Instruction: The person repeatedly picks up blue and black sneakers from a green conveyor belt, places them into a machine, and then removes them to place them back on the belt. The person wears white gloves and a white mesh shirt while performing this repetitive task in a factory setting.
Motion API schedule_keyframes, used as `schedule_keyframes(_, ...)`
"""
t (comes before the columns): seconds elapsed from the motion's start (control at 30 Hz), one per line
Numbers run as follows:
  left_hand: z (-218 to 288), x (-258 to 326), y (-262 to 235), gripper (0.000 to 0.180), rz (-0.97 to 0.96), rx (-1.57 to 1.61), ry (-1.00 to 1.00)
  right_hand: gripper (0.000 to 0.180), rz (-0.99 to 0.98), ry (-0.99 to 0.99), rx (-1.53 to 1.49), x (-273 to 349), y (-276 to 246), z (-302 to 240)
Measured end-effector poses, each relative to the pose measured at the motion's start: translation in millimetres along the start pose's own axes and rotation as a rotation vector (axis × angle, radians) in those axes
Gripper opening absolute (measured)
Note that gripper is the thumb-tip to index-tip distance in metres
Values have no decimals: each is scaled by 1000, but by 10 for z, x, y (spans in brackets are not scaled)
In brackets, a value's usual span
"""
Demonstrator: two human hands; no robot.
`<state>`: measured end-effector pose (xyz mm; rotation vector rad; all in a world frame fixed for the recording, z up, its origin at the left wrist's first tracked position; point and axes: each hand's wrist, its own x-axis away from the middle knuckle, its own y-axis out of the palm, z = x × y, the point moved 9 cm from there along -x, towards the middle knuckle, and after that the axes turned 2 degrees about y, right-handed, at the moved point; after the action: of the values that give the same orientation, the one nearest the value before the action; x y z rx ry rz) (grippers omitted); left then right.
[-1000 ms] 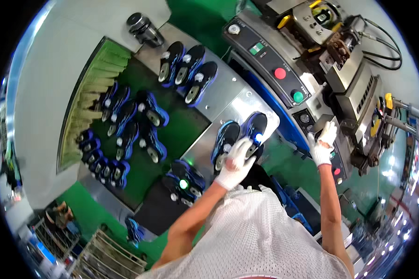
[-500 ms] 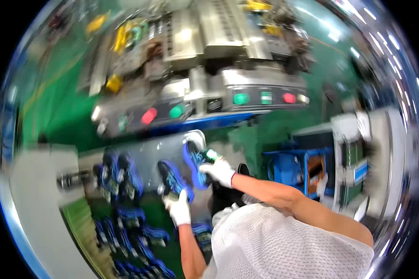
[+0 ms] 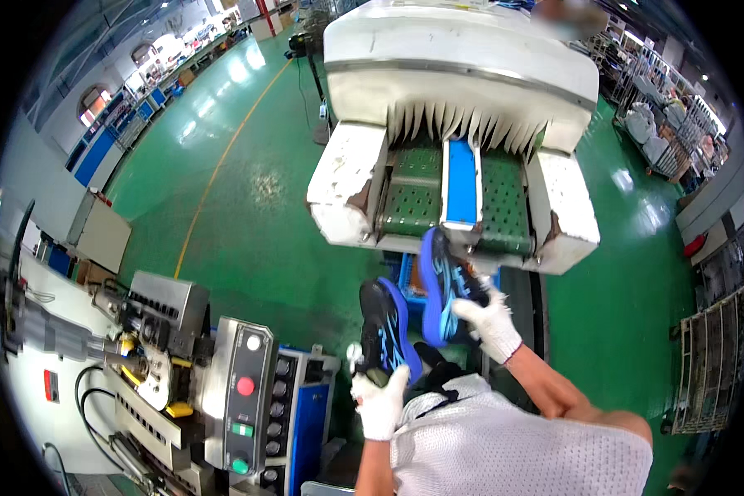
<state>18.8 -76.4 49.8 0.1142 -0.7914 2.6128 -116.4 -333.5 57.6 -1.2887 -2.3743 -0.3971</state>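
My left hand (image 3: pixel 381 402), in a white knit glove, grips a black sports shoe (image 3: pixel 382 324) with a purple sole by one end. Its far end points away from me. In my gloved right hand (image 3: pixel 491 324) is a second sports shoe (image 3: pixel 443 291), black and light blue with the same purple sole, held near its middle. The two shoes are side by side and apart, the right one farther forward. Just beyond the right shoe is the near end of a conveyor machine, with a green perforated belt (image 3: pixel 411 208) and a blue center strip (image 3: pixel 461 183).
White strip curtains (image 3: pixel 471 124) hang over the opening in the machine's white hood (image 3: pixel 463 66). White side housings (image 3: pixel 564 211) flank the belt. At lower left stands a control panel (image 3: pixel 245 393) with colored buttons. Green floor (image 3: pixel 256 182) spreads left; a rack cart (image 3: pixel 711 364) stands right.
My view has turned from the button-panel machine and hanging shoes to the conveyor machine. Both shoes have come along, still in my hands.
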Motion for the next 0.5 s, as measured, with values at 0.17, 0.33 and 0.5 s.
schedule_keyframes(0.17, 1955, -1612, 1270, 86, -217, 272, 463, 77, 484, -523, 266, -960, -1306, -1345)
schedule_keyframes(0.33, 2529, -3215, 2636, 86, -70, -47, 691, 81, 636, -232, 751, -2434, -1568, -1715)
schedule_keyframes(0.5, 2951, -3455, 2777, 79, -273, 66, 610, 72, 629, -167, 1085, -3288, -1538, -2242)
